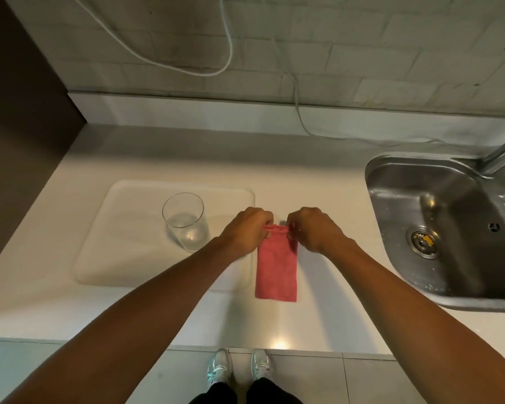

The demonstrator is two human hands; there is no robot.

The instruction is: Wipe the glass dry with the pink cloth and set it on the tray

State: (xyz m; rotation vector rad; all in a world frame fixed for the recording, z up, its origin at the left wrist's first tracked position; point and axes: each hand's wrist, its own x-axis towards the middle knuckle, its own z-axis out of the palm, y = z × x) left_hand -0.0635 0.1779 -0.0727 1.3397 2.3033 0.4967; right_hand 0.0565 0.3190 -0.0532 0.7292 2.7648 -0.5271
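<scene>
Glass: one, clear, a plain tumbler with a thin rim and thick base, standing upright on the tray toward its right half. No markings legible on it.

Tray: one, white, rectangular with rounded corners and a low raised rim, smooth matte surface, lying flat on the pale glossy bench.

Cloth: one, pink, soft napped weave (microfibre by appearance), folded into a narrow oblong, lying on the bench just beside the tray's right edge. No label visible.

Left hand: fingers pinched on the cloth's far left corner. Right hand: fingers pinched on the far right corner. Neither hand touches the glass.

Sink: one, stainless steel, brushed finish, round drain strainer, set into the bench at right, well apart from the cloth. Wall behind: pale rectangular tiles, with white cable hanging across.
</scene>
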